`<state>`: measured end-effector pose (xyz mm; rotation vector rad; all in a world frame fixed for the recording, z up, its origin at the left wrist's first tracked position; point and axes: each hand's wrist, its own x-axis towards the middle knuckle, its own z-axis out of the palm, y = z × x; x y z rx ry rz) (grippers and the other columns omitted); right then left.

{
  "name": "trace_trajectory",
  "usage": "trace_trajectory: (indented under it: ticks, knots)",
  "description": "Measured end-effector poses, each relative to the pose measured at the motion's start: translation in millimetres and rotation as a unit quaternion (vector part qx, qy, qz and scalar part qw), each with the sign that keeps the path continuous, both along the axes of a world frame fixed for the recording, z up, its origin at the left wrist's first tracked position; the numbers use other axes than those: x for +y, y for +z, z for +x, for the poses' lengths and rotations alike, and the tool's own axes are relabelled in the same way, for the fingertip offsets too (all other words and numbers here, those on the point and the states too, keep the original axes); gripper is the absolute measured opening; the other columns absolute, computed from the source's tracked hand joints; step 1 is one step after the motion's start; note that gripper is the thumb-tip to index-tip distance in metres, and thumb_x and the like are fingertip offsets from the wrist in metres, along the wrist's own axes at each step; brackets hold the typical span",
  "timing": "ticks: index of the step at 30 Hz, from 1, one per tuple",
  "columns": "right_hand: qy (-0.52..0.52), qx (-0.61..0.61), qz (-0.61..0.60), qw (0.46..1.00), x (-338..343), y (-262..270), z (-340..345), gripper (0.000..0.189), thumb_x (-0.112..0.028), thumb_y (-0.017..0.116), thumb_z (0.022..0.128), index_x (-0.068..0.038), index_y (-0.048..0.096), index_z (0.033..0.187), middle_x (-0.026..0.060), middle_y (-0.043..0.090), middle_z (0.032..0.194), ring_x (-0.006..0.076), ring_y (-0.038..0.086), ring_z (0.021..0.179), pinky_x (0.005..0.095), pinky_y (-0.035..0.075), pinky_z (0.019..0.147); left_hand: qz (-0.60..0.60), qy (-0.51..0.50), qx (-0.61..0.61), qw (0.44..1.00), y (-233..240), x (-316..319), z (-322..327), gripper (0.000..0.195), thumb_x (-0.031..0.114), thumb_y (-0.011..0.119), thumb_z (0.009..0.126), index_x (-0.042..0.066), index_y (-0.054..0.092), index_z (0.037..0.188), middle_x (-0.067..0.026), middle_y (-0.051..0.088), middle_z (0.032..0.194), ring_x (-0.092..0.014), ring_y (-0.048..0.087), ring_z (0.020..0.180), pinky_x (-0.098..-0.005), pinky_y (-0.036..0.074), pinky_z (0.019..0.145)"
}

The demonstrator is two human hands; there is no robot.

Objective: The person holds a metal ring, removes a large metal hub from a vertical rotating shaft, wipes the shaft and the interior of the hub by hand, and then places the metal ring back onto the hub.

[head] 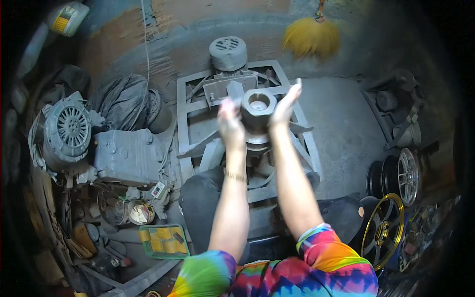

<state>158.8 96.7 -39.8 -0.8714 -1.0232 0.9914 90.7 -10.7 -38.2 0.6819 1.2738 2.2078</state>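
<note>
A large metal hex nut (259,103) tops a vertical spindle assembly in front of me, above a round metal flange (256,139). My left hand (231,122) is at the nut's left side, blurred, with a pale patch near its fingertips. My right hand (285,107) is at the right side, its palm facing the nut and its fingers pointing up and away. Whether either palm touches the assembly is unclear. The spindle stands within a dusty metal frame (182,126), and an electric motor (228,54) sits upright at the frame's far end.
On the left are a dusty motor (70,128), a covered box-like object (126,156) and a green basket (165,256) of yellow pieces. Wheel rims, one gold-edged (382,232), stand at right. A yellow broom (311,37) hangs beyond the frame; a cable (146,48) hangs at upper left.
</note>
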Motion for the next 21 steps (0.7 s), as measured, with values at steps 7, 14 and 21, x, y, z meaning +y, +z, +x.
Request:
trace_trajectory:
  ticks: [7,14,21]
  knots:
    - [0.029,-0.108,0.14,0.984,-75.3,-0.1,-26.8,0.063,-0.041,0.022,0.105,0.005,0.025,0.148,0.0219,0.028,0.154,0.0267,0.026,0.143,0.0394,0.018,0.117,-0.024,-0.174,-0.087,0.981,17.4,22.0,-33.1,0.061,0.051,0.035,0.103,-0.001,0.067,0.107,-0.0102,0.069,0.102,-0.018,0.062,0.096,-0.0336,0.046,0.091]
    - [0.052,-0.013,0.065,0.996,-62.9,2.4,-17.9,0.065,-0.044,0.016,0.106,0.004,0.028,0.147,0.0211,0.028,0.155,0.0301,0.026,0.144,0.0415,0.017,0.118,0.0,-0.071,0.009,0.997,-5.1,22.2,-30.8,0.066,0.057,0.031,0.101,0.002,0.064,0.115,-0.0113,0.066,0.114,-0.02,0.06,0.105,-0.0353,0.045,0.096]
    - [-0.009,-0.007,-0.134,0.991,16.3,15.6,16.5,0.074,-0.056,0.017,0.102,-0.001,0.03,0.149,0.0172,0.04,0.147,0.0297,0.038,0.135,0.0436,0.032,0.111,0.0,0.173,0.089,0.981,6.1,14.8,17.1,0.03,0.033,0.05,0.101,0.004,0.058,0.107,-0.0113,0.06,0.098,-0.021,0.059,0.087,-0.033,0.046,0.08]
